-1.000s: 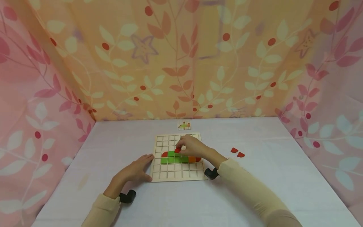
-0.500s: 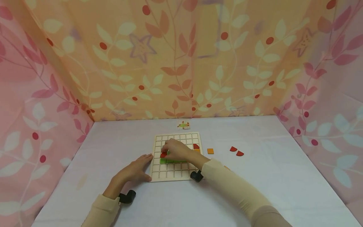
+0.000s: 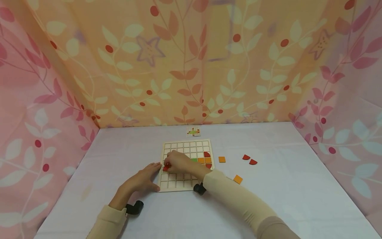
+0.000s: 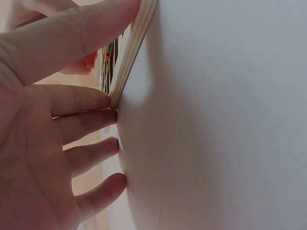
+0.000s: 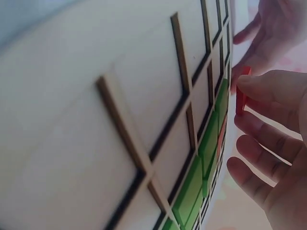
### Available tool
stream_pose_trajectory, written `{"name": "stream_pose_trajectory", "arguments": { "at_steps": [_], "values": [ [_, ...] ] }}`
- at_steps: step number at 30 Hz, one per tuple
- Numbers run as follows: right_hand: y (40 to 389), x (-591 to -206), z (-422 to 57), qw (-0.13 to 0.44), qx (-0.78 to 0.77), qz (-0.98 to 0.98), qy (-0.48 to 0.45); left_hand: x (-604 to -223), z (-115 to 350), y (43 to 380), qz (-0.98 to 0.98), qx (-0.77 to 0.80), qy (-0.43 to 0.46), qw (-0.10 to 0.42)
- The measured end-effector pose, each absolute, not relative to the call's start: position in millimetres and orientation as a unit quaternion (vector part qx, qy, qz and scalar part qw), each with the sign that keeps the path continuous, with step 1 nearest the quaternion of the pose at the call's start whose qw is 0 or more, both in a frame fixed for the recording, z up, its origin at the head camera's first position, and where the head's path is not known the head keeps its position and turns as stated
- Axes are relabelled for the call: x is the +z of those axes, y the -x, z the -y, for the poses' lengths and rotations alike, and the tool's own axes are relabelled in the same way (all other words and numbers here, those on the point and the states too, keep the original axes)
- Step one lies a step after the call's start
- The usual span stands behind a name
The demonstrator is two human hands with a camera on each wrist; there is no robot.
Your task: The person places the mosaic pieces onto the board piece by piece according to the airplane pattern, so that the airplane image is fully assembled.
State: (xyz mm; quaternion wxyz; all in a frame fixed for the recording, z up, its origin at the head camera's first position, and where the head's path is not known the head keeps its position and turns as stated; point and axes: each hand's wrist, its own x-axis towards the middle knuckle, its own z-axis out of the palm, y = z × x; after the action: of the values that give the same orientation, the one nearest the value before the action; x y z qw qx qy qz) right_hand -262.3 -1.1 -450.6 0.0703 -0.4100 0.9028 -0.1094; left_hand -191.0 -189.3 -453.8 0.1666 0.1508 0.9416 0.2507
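My right hand pinches a red quarter-circle tile between thumb and index finger over the left side of a wooden grid board. In the right wrist view the tile stands on edge, apart from the board. My left hand rests against the board's left edge; in the left wrist view its thumb and straight fingers touch the rim. Green square tiles lie in the grid, partly hidden by my right hand. Orange squares and red quarter-circles fill cells at the board's right.
A small pattern card lies behind the board. To the right are loose orange squares and two loose red quarter-circles. Another orange square lies beside my right sleeve. Patterned cloth walls the table.
My right hand has carried the red quarter-circle tile leftward from the middle of the board to its left side. The tiles at the board's right have come into view. My left hand stays put.
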Motion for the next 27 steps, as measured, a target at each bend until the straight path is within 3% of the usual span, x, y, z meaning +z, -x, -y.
{"name": "stream_pose_trajectory", "arguments": {
  "at_steps": [27],
  "values": [
    [256.3,-456.5,4.8,0.053,-0.109,-0.904,0.411,-455.7,188.5,192.8,-0.945,0.243,-0.144,0.167]
  ]
}}
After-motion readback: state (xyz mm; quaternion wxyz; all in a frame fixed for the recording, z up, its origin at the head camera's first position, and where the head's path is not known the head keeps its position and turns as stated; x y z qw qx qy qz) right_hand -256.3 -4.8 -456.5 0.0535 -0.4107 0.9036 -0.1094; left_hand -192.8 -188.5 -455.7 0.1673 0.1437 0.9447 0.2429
